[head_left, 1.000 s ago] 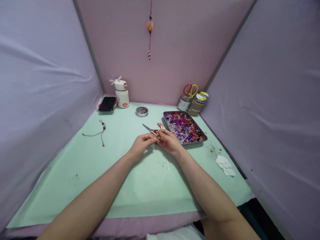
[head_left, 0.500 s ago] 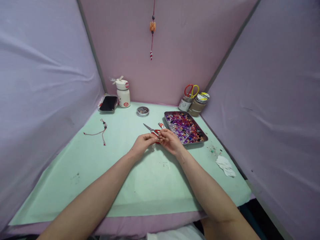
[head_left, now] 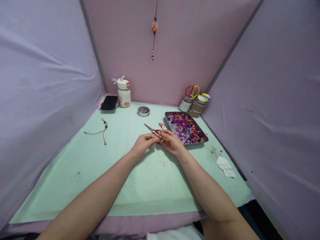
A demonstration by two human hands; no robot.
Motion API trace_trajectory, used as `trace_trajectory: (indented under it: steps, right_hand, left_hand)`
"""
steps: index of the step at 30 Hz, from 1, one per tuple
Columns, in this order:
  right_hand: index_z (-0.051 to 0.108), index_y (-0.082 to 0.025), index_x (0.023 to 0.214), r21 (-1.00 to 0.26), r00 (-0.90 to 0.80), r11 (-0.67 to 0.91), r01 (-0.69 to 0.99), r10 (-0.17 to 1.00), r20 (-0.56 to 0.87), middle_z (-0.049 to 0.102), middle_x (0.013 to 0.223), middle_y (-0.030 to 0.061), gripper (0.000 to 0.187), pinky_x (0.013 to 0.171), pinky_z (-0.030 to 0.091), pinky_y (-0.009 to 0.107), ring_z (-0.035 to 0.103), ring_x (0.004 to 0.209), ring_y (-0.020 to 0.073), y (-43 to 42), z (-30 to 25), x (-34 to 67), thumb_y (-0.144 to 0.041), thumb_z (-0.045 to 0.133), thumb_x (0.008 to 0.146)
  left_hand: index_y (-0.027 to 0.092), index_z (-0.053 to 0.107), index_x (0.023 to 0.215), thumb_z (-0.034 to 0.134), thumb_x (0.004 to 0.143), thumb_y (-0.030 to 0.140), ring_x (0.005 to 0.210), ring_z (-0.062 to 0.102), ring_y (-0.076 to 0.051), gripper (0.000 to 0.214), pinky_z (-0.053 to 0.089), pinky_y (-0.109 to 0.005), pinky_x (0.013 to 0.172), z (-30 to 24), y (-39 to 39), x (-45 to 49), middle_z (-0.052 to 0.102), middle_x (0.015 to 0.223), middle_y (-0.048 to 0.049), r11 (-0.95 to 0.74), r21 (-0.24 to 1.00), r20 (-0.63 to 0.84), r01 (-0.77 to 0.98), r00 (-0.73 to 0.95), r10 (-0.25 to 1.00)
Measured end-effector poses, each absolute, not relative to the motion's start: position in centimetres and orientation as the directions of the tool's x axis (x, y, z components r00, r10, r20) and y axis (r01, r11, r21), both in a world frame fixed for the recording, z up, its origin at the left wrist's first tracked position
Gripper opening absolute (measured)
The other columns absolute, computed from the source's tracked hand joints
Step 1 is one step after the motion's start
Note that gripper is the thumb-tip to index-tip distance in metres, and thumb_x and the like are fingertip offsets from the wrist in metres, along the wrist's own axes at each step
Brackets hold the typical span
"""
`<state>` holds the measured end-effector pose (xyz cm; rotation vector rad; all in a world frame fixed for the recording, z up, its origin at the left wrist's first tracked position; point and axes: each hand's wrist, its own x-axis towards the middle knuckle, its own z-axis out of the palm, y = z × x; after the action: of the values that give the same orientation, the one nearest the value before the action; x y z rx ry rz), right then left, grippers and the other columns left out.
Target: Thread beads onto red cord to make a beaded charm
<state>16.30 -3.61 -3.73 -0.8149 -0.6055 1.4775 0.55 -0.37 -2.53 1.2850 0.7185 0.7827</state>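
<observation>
Hardly anything has moved: both hands keep their place at mid-worktop, fingertips meeting.

Item: left hand (head_left: 143,144) and right hand (head_left: 171,141), each grip drawn together at the fingertips, the two pinches touching; what they pinch is too small to make out. By my judgement this is fine fingertip work, and any further handling calls for a steady, close pinch. Nearest thing: red-handled snips (head_left: 151,129), thin steel blades pointing away to the left, lying on the pale green worktop (head_left: 125,173) just beyond the fingertips; whether a finger touches the handle I cannot tell. Beside them: a small red-and-white tube (head_left: 162,125), then a metal tray (head_left: 197,142) of purple and mixed beads. Well apart to the left: a red beaded cord (head_left: 100,131).
</observation>
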Motion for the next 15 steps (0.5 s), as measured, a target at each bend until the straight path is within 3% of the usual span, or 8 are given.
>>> trace_trajectory:
  steps: [8,15]
  right_hand:
    - [0.066,-0.021,0.078,-0.792,0.03,-0.075,-0.605,0.993,-0.117,0.068,0.075,-0.0026,0.02,0.053,0.045,0.017,0.059,0.065,0.0074,-3.73,-3.6,16.17,-0.02,0.08,0.065]
    - [0.066,-0.02,0.078,-0.792,0.025,-0.064,-0.607,0.995,-0.099,0.068,0.074,-0.0033,0.022,0.057,0.044,0.018,0.058,0.066,0.0069,-3.84,-3.32,16.02,-0.02,0.081,0.063]
  left_hand:
    - [0.018,0.068,0.068,0.072,0.065,0.04,0.074,0.056,-0.017,0.023,0.041,-0.032,0.073,-2.48,-0.42,0.56,0.069,0.079,-0.0059,0.1,0.99,-0.028,-0.102,0.547,0.836]
    - [0.017,0.067,0.066,0.072,0.064,0.036,0.07,0.053,-0.015,0.02,0.039,-0.03,0.07,-2.39,-0.44,0.56,0.067,0.076,-0.0041,0.105,0.991,-0.043,-0.088,0.528,0.848]
